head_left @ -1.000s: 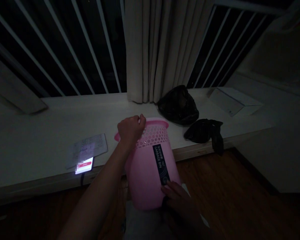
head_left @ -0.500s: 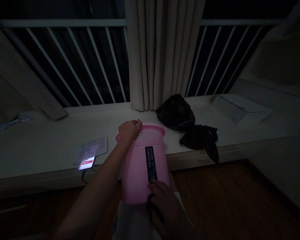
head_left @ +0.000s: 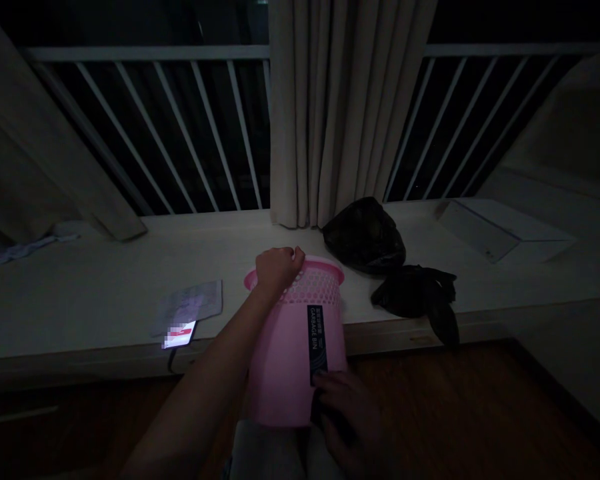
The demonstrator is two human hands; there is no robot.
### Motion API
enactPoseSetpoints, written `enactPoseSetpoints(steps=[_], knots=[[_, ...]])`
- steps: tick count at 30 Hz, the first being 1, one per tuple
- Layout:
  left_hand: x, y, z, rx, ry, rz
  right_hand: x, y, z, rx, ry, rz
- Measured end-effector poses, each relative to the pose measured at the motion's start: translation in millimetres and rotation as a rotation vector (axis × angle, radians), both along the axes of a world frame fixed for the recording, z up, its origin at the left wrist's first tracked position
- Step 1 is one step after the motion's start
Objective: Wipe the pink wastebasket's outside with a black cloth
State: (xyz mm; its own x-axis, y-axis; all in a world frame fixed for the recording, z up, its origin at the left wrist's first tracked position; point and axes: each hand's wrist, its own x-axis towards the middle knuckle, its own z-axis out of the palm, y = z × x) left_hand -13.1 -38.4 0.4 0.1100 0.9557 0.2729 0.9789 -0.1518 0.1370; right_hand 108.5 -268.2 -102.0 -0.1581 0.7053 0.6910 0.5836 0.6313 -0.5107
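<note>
A pink garbage bin point(head_left: 285, 360) stands tilted in front of me, with a pierced lattice band below its rim and a dark label point(head_left: 317, 343) on its side. My left hand point(head_left: 279, 270) is closed over the bin's rim. Low on the bin, my right hand point(head_left: 347, 413) has its fingertips at the label's lower end. Its fingers are curled around a black curved thing point(head_left: 323, 408), whose kind is too dark to tell. Part of the right palm is lost in shadow.
On the pale ledge point(head_left: 115, 273) lie two black plastic bags point(head_left: 365, 237), one hanging over the edge. A lit phone point(head_left: 180, 333) with a cable rests by a paper sheet point(head_left: 205, 298). A white box point(head_left: 505, 230) sits right; curtains point(head_left: 345, 113) and railings stand behind.
The view has shifted, so the bin and the ledge's things appear slightly further right and lower. Both hands keep their places on the bin.
</note>
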Motion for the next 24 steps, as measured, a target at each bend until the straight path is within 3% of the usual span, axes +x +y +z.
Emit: enactPoseSetpoints(steps=[5, 10, 14, 19, 22, 24], knots=[[1.9, 11.6, -2.4, 0.011, -0.015, -0.027, 6.7, 50.1, 22.7, 0.026, 0.136, -0.195], [9.0, 20.1, -3.2, 0.006, -0.035, -0.047, -10.0, 95.3, 41.4, 0.025, 0.017, -0.251], [11.7, 24.0, -2.0, -0.004, -0.050, -0.064, -23.8, 101.2, 41.9, -0.042, -0.184, -0.095], [13.4, 28.5, -0.9, -0.016, -0.066, -0.060, -23.6, 100.4, 36.3, -0.034, -0.184, -0.261], [14.2, 30.7, -2.0, -0.021, -0.077, -0.091, -20.6, 102.5, 36.0, -0.017, -0.207, -0.235], [14.2, 31.6, -2.8, -0.021, -0.088, -0.106, -18.1, 104.5, 37.3, -0.006, -0.224, -0.289]])
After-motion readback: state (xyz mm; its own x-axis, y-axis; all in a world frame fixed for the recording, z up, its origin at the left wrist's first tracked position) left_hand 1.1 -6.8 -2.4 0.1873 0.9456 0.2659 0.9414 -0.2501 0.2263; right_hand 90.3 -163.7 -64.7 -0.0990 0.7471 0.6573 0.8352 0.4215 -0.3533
